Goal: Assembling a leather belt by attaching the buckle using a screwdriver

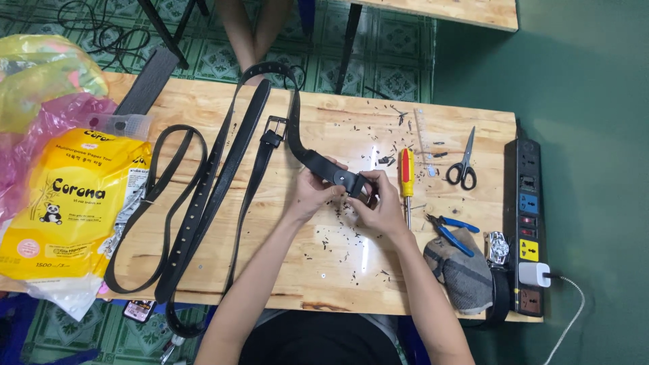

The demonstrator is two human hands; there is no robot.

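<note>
— Both hands meet at the middle of the wooden table: the left hand and the right hand each pinch the buckle end of a black belt, fingers closed on it from either side.

— Which hand is nearer the end itself?

— The right one. The belt's tip with its metal fitting sits under the right thumb and fingers, while the left hand grips the strap just behind it.

— And how does the strap run?

— Its held stretch lies on a slant, rising from the hands up and to the left, then it curves over the table's far edge and loops back. The end points down and to the right, toward the right hand.

— What lies around it?

— Just right of the hands a red-handled screwdriver lies with its shaft pointing toward the person. Farther right are scissors, blue-handled pliers resting on a grey pouch, and a power strip at the table's edge. To the left, more black belts lie in long loops, with a yellow package beyond them.
</note>
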